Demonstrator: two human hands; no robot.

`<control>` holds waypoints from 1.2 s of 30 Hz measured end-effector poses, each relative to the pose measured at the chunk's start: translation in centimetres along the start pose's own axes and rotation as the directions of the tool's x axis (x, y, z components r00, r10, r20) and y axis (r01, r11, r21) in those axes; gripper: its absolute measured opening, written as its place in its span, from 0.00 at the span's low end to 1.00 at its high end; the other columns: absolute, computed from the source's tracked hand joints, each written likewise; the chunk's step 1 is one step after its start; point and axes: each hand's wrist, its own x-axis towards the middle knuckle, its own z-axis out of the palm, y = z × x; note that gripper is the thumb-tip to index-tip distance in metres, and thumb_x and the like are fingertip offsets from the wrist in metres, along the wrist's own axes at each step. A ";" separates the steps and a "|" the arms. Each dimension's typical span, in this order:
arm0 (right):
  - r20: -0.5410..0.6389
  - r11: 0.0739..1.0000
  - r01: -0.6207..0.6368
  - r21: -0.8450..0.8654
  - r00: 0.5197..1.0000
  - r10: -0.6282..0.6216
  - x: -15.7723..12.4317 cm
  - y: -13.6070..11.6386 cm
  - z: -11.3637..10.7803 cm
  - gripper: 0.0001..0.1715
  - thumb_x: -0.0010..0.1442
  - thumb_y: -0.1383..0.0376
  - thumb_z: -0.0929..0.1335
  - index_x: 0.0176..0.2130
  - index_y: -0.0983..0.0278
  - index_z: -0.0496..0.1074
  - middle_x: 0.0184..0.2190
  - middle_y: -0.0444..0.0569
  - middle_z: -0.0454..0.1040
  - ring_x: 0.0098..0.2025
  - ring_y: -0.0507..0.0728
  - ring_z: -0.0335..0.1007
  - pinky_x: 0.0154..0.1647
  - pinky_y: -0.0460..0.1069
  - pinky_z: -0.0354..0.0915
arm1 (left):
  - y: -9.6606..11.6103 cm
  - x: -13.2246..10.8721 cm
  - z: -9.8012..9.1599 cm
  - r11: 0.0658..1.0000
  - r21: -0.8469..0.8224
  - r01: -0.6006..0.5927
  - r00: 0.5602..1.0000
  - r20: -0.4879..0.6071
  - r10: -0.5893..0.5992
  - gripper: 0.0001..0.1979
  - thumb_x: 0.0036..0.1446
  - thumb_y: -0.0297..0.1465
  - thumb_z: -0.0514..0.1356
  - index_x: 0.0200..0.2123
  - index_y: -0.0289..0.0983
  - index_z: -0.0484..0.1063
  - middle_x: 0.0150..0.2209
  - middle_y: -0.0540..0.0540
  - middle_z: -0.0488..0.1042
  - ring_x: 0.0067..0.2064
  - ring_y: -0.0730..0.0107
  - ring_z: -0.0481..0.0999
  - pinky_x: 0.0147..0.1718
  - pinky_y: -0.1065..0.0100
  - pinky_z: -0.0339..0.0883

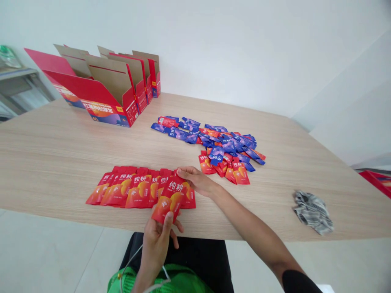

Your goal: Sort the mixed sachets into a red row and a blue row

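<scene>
A red sachet with an orange fruit print (171, 196) is tilted above the near edge of the table. My left hand (160, 234) grips its lower end, thumb on the front face. At its top corner, the fingers of my right hand (195, 180) are closed on the same sachet. Behind and to the left lies a row of overlapping red sachets (139, 189), printed sides up. Part of the row's right end is hidden by the held sachet and my right hand. Farther back is a loose pile of blue sachets (227, 142) with red sachets (240, 171) mixed in.
Several open red cartons (108, 112) stand at the back left with flaps raised. A crumpled grey striped cloth (313, 211) lies at the right. The wooden table (61, 154) meets a white wall behind. A red box (378, 181) shows at the far right edge.
</scene>
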 end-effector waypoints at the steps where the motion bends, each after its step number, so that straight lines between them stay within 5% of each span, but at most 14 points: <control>1: 0.010 1.000 0.004 -0.027 1.000 -0.004 0.3 -0.1 0.1 0.34 0.50 0.36 0.78 0.32 0.62 0.72 0.26 0.41 0.73 0.31 0.52 0.70 0.36 0.47 0.66 | -0.1 0.1 -0.2 1.000 0.024 0.016 1.000 0.006 -0.017 0.32 0.54 0.62 0.65 0.38 0.36 0.75 0.25 0.48 0.79 0.12 0.73 0.69 0.09 0.71 0.63; 6: 0.024 0.937 0.110 -0.332 0.994 -0.109 2.6 -0.2 0.1 0.29 0.61 0.40 0.74 0.35 0.63 0.73 0.26 0.38 0.69 0.28 0.49 0.61 0.30 0.45 0.56 | -0.7 0.8 -1.5 0.983 0.151 0.108 0.994 -0.026 -0.105 0.36 0.45 0.67 0.66 0.31 0.37 0.74 0.19 0.46 0.77 0.11 0.68 0.68 0.08 0.70 0.59; 11: 0.006 0.830 0.158 -0.535 0.983 -0.183 5.0 0.3 0.8 0.22 0.65 0.49 0.75 0.45 0.64 0.75 0.33 0.42 0.75 0.33 0.51 0.68 0.37 0.46 0.62 | -0.8 1.4 -2.5 0.938 0.313 0.148 0.986 -0.120 -0.116 0.38 0.44 0.70 0.64 0.25 0.38 0.74 0.11 0.48 0.70 0.08 0.70 0.59 0.08 0.71 0.49; 19: -0.023 0.596 0.144 -0.790 0.964 -0.264 7.4 2.0 1.7 0.09 0.69 0.59 0.74 0.44 0.63 0.79 0.37 0.46 0.81 0.38 0.53 0.75 0.43 0.47 0.63 | -0.5 1.8 -2.7 0.901 0.384 0.200 0.974 -0.177 -0.141 0.39 0.42 0.73 0.60 0.18 0.40 0.71 0.12 0.46 0.70 0.09 0.68 0.62 0.10 0.69 0.47; 29: -0.065 0.354 0.038 -0.934 0.959 -0.276 8.1 2.5 1.7 0.09 0.71 0.59 0.72 0.46 0.60 0.81 0.44 0.49 0.82 0.48 0.58 0.76 0.53 0.53 0.59 | -1.2 2.1 -2.8 0.846 0.494 0.199 0.971 -0.219 -0.101 0.42 0.47 0.76 0.47 0.22 0.42 0.70 0.14 0.45 0.73 0.15 0.58 0.74 0.19 0.63 0.64; 36: -0.116 0.294 -0.025 -0.955 0.949 -0.293 7.9 2.7 1.9 0.11 0.73 0.57 0.70 0.47 0.61 0.81 0.45 0.50 0.79 0.51 0.58 0.72 0.54 0.54 0.56 | -1.3 2.0 -2.9 0.861 0.499 0.095 0.975 -0.223 0.021 0.38 0.55 0.72 0.45 0.27 0.43 0.67 0.15 0.49 0.74 0.15 0.59 0.75 0.21 0.62 0.68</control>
